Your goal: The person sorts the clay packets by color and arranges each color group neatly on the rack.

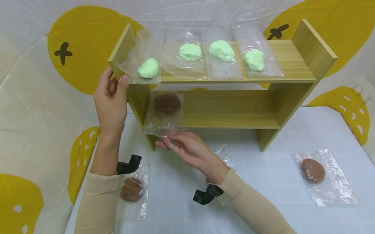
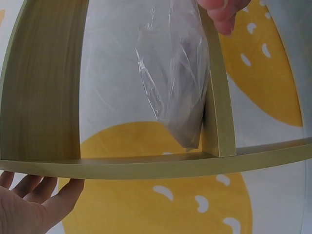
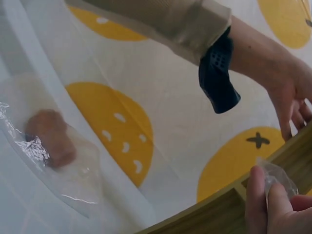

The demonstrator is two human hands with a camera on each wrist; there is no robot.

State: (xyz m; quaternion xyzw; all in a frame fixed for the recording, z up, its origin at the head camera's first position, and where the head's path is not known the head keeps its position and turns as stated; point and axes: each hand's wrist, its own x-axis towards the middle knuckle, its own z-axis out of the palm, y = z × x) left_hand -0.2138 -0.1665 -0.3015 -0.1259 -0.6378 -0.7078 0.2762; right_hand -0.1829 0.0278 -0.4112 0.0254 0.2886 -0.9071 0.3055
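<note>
Head view: the right hand (image 1: 192, 150) is pinching the lower edge of a bagged brown dough lump (image 1: 167, 104) at the wooden shelf rack's (image 1: 311, 49) lower tier. The left hand (image 1: 110, 100) is bracing the rack's end panel, fingers relaxed and gripping nothing. Judged light, soft and slippery-filmed, the packet is best held by its empty bag margin.

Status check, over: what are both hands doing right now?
Left hand steadies shelf. Right hand pinches brown dough bag at lower tier. Nothing in the way.

left hand (image 1: 110, 100) raised, fingers relaxed and open, right hand (image 1: 186, 149) lower, fingertips pinching, forearms sleeved
</note>
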